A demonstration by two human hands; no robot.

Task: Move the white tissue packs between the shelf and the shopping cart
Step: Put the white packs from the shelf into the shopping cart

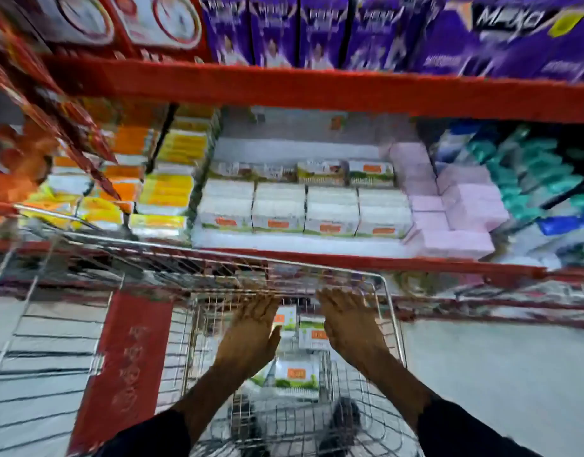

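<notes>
White tissue packs [303,209] with orange labels, pink packs [462,206] right, purple boxes [317,28] far, red shelf rail [317,90].

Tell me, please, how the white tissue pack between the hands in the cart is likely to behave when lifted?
The tissue pack looks film-wrapped, so it may feel a little slippery. It is probably light for its size and somewhat squashy, being tissue. Its blocky shape, like the packs on the shelf, suggests it will not roll. The left hand and right hand flank it.

Lighting: even and fairly bright overhead; your shelf [317,87] beam casts shade on the rear stock. Blur: heavy motion smear throughout, labels unreadable. Distortion: wide-angle bending at your frame edges. Glare: none you'd notice.
</notes>
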